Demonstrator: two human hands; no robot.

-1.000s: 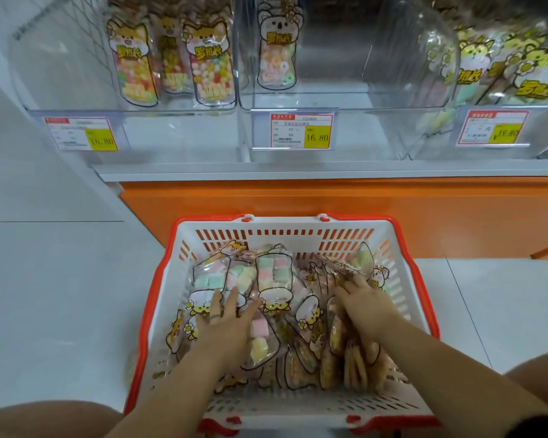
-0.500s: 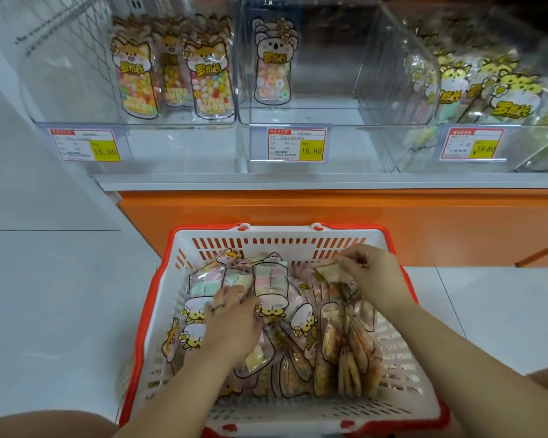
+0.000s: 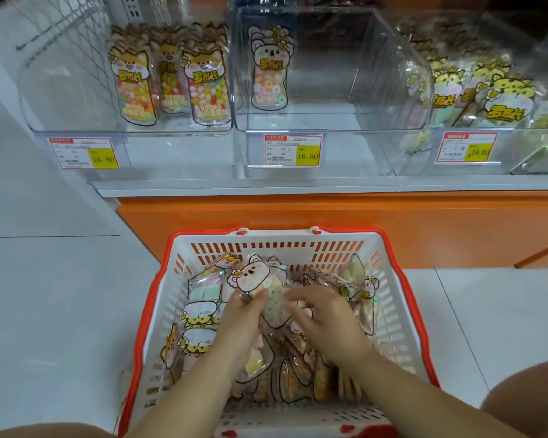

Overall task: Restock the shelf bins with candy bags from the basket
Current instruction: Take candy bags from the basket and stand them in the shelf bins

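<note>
Pink koala bag [image 3: 254,277] sits atop basket [image 3: 154,298] pile, left hand [image 3: 244,322] fingers pinching it; right hand [image 3: 328,324] fingers curl beside it, grip unclear. Lift clear w/ both, then into mid bin [image 3: 326,101] w/ matching bag [image 3: 269,74].

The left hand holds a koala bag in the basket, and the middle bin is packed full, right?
No. The head view shows the middle bin mostly empty, with one bag showing at its left. The left hand does hold a koala bag in the basket.

bear bag [image 3: 252,275] raised, right hand [image 3: 326,322] moved alongside
</note>
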